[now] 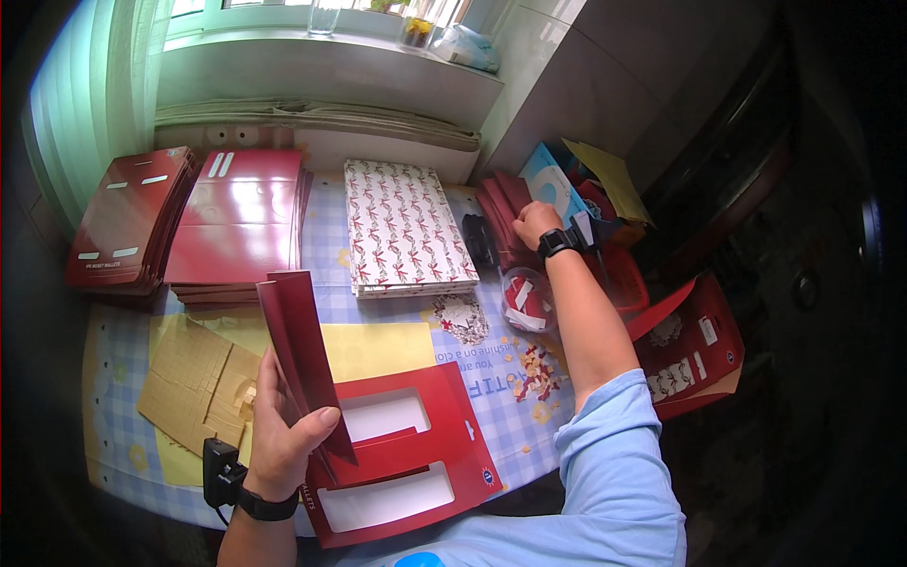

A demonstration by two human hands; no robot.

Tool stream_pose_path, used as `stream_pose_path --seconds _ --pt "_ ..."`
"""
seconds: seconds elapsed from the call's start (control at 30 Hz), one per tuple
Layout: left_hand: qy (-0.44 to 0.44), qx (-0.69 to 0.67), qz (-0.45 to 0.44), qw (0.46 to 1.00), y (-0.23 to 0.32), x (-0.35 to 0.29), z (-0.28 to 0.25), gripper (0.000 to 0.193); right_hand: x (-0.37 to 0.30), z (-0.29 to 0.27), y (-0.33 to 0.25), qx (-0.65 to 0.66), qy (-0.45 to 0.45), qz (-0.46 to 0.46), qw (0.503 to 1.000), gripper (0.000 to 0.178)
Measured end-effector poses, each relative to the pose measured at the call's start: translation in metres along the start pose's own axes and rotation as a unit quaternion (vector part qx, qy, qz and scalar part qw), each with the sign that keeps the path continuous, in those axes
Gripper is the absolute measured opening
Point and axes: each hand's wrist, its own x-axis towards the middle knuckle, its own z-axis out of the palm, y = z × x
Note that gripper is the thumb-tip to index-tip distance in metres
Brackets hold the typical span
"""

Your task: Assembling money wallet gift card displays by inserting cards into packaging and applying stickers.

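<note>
My left hand (293, 430) is closed round a dark red folded cardboard piece (300, 354), which stands tilted over a flat red window box (392, 510). That box lies at the table's near edge, with two cut-out windows showing white beneath. At the back right, my right hand (539, 223) has its fingers curled on a pile of dark red folded cardboard pieces (495, 204); its fingertips are partly hidden. Just below the right wrist stands a clear round tub (527, 300) with red and white scraps. A blue box (546, 170) sits beyond that hand.
Two stacks of flat red cartons (123, 217) (241, 213) stand at the back left, beside a stack of patterned white boards (406, 222). Brown cardboard (189, 373) lies on yellow sheets. Small scraps (539, 373) litter the checked cloth. An opened red box (694, 354) is at the right.
</note>
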Motion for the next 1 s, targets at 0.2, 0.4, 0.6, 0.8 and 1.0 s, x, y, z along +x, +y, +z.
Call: stream_pose_path --seconds 0.2,0.4,0.6,0.8,1.0 --pt "0.003 0.012 0.004 1.0 0.002 0.0 0.001 0.098 0.0 0.0 0.0 0.006 0.001 0.012 1.0 0.021" --pt "0.006 0.004 0.002 1.0 -0.001 0.0 0.001 0.099 0.0 -0.008 -0.007 -0.004 -0.046 0.02 0.999 0.024" --pt "0.005 0.007 0.003 1.0 0.0 0.001 0.001 0.098 -0.002 -0.01 -0.008 -0.004 -0.048 0.024 0.999 0.025" --pt "0.001 0.007 0.001 1.0 -0.002 0.001 -0.001 0.097 -0.001 -0.009 -0.008 -0.003 -0.042 0.028 0.999 0.025" --pt "0.0 0.012 0.001 1.0 -0.001 0.0 -0.001 0.097 -0.001 -0.009 -0.01 -0.005 -0.039 0.022 0.999 0.025"
